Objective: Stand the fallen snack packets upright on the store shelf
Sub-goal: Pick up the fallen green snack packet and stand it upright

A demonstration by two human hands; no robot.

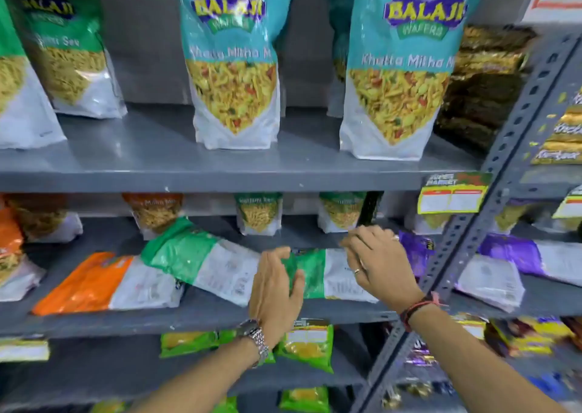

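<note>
A green and white snack packet (318,274) lies flat on the middle grey shelf (195,315). My left hand (274,290) grips its green top end, and my right hand (374,258) presses on its white bottom end. Left of it another green and white packet (201,258) lies tilted over an orange and white packet (104,283), which is also flat. A purple and white packet (415,249) lies just right of my right hand. Several small packets (259,212) stand upright along the back of this shelf.
On the upper shelf (220,160) stand tall teal Balaji packets (233,66) and green ones (72,50). A slotted metal upright (472,239) divides the bays on the right, with a yellow price tag (452,197). Lime-green packets (310,343) fill the lower shelf. More purple packets (510,261) lie in the right bay.
</note>
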